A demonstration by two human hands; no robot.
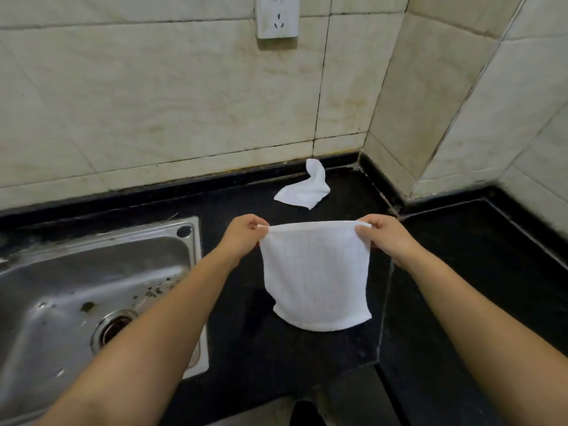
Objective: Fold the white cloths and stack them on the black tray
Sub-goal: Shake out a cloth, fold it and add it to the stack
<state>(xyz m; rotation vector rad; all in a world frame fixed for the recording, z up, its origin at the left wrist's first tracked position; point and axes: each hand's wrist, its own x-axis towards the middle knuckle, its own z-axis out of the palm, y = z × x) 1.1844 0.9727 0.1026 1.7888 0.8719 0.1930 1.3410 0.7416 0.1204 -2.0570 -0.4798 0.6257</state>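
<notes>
Both bare forearms enter from the bottom edge and converge toward centre frame. Left hand (pixel 246 233) pinches the upper left corner of a white cloth (pixel 316 278) between thumb and fingertips; right hand (pixel 384 238) pinches the upper right corner the same way. Top hem is pulled taut between the two hands. Cloth hangs as a flat sheet, lower hem curling slightly; cannot tell whether that hem touches the black countertop (pixel 338 186) or hangs just above it.

Second white cloth (pixel 304 192) lies crumpled on the countertop at 12 o'clock from the held one, well apart from it, one corner propped up against the black upstand at the foot of the wall.

Steel sink (pixel 92 272) is set into the countertop at 9 o'clock from the held cloth, basin stained, drain visible. Tiled wall (pixel 153 103) runs behind, with a white power socket (pixel 277 15) at top centre. Wall turns a corner at 2 o'clock.
</notes>
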